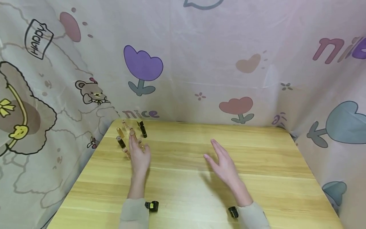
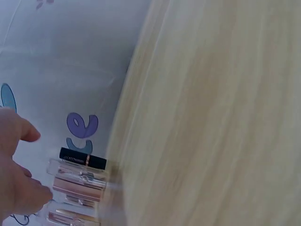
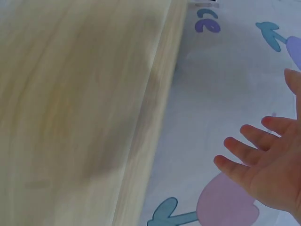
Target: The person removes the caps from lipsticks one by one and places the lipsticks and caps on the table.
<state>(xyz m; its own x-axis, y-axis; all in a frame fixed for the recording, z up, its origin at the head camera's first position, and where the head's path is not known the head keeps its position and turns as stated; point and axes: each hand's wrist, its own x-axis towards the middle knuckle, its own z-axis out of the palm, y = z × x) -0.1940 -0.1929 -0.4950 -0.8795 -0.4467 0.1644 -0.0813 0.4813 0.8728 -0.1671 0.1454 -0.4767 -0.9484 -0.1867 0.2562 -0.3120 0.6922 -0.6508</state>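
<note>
Several upright lipstick tubes cluster at the table's back left corner. Among them are a black tube [image 1: 144,131], a gold tube [image 1: 120,132], a dark tube [image 1: 121,142] and a pinkish tube [image 1: 126,153]. My left hand [image 1: 139,157] reaches into this cluster, fingers extended and overlapping some tubes in the head view. In the left wrist view, thumb and fingers stand apart beside a rose-coloured tube [image 2: 77,188], with nothing gripped between them. Over the table, right of centre, hovers my right hand [image 1: 226,167], fingers straight, thumb spread and palm bare in the right wrist view.
The light wooden table [image 1: 183,187] ends at a hanging printed cloth [image 1: 194,57] along its back and sides. Small black cameras [image 1: 154,206] sit at both wrists, by the grey sleeves [image 1: 134,211].
</note>
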